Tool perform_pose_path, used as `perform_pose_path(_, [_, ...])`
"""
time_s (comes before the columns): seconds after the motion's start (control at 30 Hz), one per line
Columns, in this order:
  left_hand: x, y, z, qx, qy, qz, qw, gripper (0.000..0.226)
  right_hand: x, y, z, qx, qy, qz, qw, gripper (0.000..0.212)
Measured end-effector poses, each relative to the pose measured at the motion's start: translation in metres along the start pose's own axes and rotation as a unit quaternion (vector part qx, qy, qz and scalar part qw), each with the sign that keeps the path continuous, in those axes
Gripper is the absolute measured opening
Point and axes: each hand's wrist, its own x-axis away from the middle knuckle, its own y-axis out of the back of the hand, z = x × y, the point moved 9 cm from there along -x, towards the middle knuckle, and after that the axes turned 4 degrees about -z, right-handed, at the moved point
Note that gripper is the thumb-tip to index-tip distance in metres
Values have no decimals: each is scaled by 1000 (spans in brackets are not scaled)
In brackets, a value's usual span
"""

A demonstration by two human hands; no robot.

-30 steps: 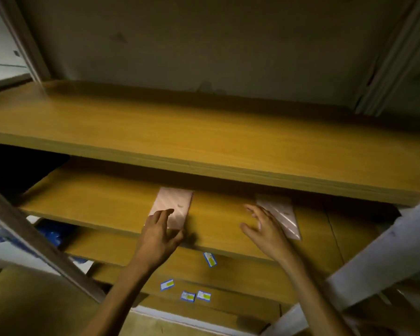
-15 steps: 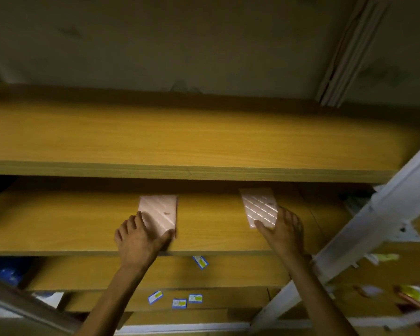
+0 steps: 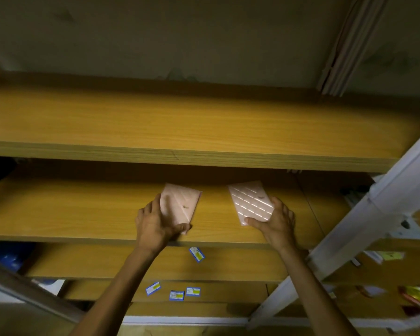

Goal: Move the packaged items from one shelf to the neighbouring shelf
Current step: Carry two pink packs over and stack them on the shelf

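The left hand [image 3: 153, 226] is pinching a pink packet [image 3: 180, 207] by its near corner, and the right hand [image 3: 275, 223] is gripping a striped packet [image 3: 250, 202] likewise; both seem to be lifting slightly off the middle wooden shelf [image 3: 83, 209], though blur obscures contact.

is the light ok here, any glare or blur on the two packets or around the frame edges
Head view: dim, warm light; the gap under the upper shelf is in deep shadow. The right packet shows bright glare stripes on its wrap; the left packet has only faint sheen. Both hands read fairly sharp; the bottom-right corner is smeared by blur, and the wide lens bends the white post.
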Motion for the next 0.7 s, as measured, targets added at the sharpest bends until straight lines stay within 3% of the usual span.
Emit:
perform_pose_path(0.23, [9,-10,-16,71,-15,8,997,122,2,0,9,-137,4,1,991,109])
perform_pose_path(0.47, [5,-6,-15,90,22,9,996,126,1,5,8,-169,-13,0,985,102])
perform_pose_path(0.7, [3,0,-11,101,27,18,994,111,-2,3,4,-241,-17,29,970,74])
